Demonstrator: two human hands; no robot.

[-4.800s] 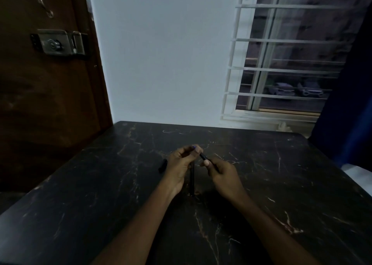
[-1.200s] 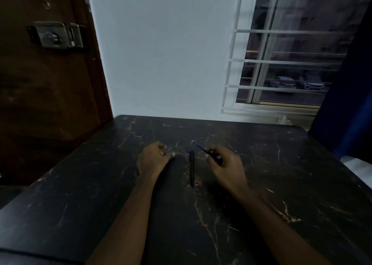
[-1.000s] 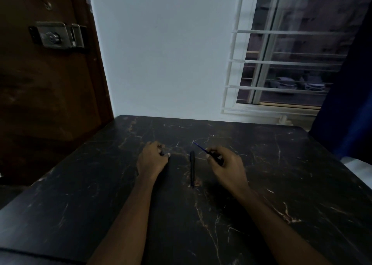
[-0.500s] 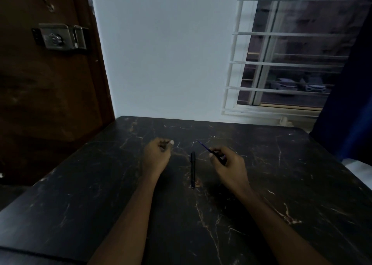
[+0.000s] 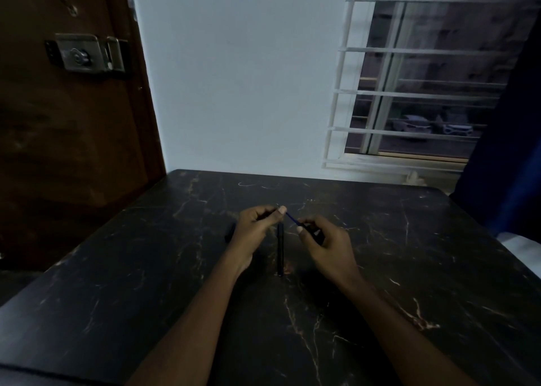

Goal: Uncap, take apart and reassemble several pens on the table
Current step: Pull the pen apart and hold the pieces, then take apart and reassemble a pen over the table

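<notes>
A black pen (image 5: pixel 280 249) lies lengthwise on the dark marble table (image 5: pixel 409 253) between my hands. My right hand (image 5: pixel 323 243) grips a dark pen barrel with a thin blue refill (image 5: pixel 291 218) sticking out toward the upper left. My left hand (image 5: pixel 257 224) is closed, thumb and fingertips pinched at the refill's far tip around a small part too dark to identify. A short black piece (image 5: pixel 230 232), likely a cap, lies on the table just left of my left hand.
A brown wooden door (image 5: pixel 67 107) with a metal latch (image 5: pixel 87 55) stands at the left. Behind the table are a white wall and a barred window (image 5: pixel 409 78). A dark blue curtain (image 5: pixel 509 136) hangs at the right.
My left hand lifted off the table at the left and moved right to meet the tip of the blue refill. The right hand and the lying pen barely moved.
</notes>
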